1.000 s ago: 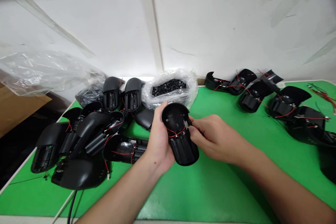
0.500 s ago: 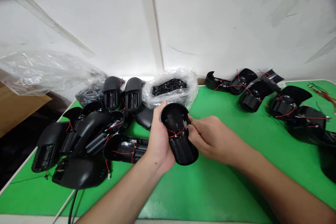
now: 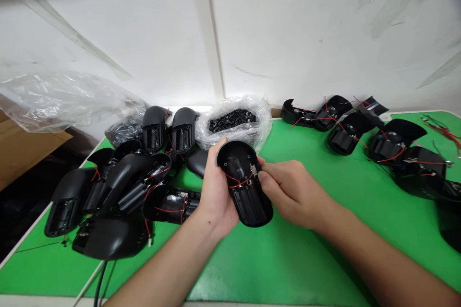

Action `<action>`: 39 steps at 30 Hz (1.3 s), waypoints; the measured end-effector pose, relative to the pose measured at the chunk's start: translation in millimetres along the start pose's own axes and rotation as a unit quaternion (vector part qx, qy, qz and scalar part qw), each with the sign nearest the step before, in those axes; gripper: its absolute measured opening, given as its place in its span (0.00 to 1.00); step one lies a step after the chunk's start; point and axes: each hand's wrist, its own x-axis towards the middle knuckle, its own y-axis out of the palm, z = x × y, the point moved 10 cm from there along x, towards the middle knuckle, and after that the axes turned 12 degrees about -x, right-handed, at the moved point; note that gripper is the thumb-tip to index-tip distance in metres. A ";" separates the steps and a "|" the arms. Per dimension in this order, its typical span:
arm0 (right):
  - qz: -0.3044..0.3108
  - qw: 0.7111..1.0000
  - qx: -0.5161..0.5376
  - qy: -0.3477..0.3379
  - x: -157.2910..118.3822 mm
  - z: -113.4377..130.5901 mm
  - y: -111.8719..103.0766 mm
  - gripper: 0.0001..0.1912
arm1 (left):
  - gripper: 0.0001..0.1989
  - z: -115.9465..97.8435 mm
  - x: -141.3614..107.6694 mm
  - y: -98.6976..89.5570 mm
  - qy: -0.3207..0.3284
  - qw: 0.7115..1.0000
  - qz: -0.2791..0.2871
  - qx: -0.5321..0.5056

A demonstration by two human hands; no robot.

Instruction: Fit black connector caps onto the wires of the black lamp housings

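Observation:
My left hand (image 3: pixel 216 196) is wrapped round the left side of a black plastic housing (image 3: pixel 248 201), holding it up above the green table with its hollow inside toward me. Inside it a red wire (image 3: pixel 236 184) crosses the middle, and a small metal-faced switch or connector (image 3: pixel 254 170) sits at the right wall. At that right edge my right hand (image 3: pixel 288 187) is closed, thumb and bent fingers pressed against the rim beside the small part. Whether those fingers pinch the rim or something tiny is hidden.
Several similar black housings (image 3: pixel 111 237) crowd the green table (image 3: pixel 230 268) at the left. More wired housings (image 3: pixel 349 134) lie at the right, near loose red wires (image 3: pixel 441 127). Behind my hands stands a clear plastic bag (image 3: pixel 264 117) of small black parts. A white wall (image 3: pixel 306 33) closes off the back.
The held housing has tilted slightly, its top edge shifting a little left. Both hands keep nearly the same place and grip.

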 end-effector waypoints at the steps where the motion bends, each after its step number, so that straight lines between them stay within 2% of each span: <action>1: -0.009 1.000 0.007 -0.004 -0.6 0.3 -1.4 0.17 | 0.26 -2.3 0.7 -0.5 0.005 1.000 -0.002 -0.002; 4: -0.013 1.000 0.024 0.008 -0.8 -2.6 0.3 0.16 | 0.25 -7.8 3.2 1.4 0.017 1.000 0.001 -0.017; 7: -0.005 0.995 0.087 0.055 0.8 -11.2 7.2 0.17 | 0.26 -11.1 4.1 7.1 0.024 0.999 0.019 -0.023; 11: -0.034 0.981 0.149 0.118 2.1 -24.4 9.3 0.19 | 0.31 -18.5 0.3 8.9 0.057 0.998 0.007 -0.002; 13: -0.048 0.977 0.152 0.141 1.5 -30.0 8.6 0.20 | 0.31 -25.7 -2.7 10.0 0.097 0.995 0.004 0.018; 16: -0.063 0.977 0.139 0.148 0.9 -32.5 5.7 0.20 | 0.21 -37.7 -7.5 10.1 0.181 0.980 0.003 0.081; 18: -0.070 0.979 0.130 0.141 0.9 -30.5 3.6 0.20 | 0.21 -42.8 -9.8 8.5 0.228 0.964 -0.001 0.136; 21: -0.072 0.983 0.114 0.123 1.4 -24.4 2.1 0.19 | 0.21 -45.1 -11.1 6.2 0.266 0.945 -0.005 0.190; 28: -0.084 0.990 0.081 0.085 1.0 -14.4 0.2 0.18 | 0.20 -46.5 -13.2 8.3 0.284 0.935 0.006 0.211; 35: -0.092 0.989 0.076 0.083 -2.2 -9.0 2.5 0.17 | 0.20 -46.6 -15.6 3.6 0.310 0.924 -0.018 0.222; 39: -0.101 0.974 0.161 0.121 -5.2 -16.7 4.3 0.18 | 0.22 -41.9 -12.2 4.6 0.286 0.941 -0.005 0.179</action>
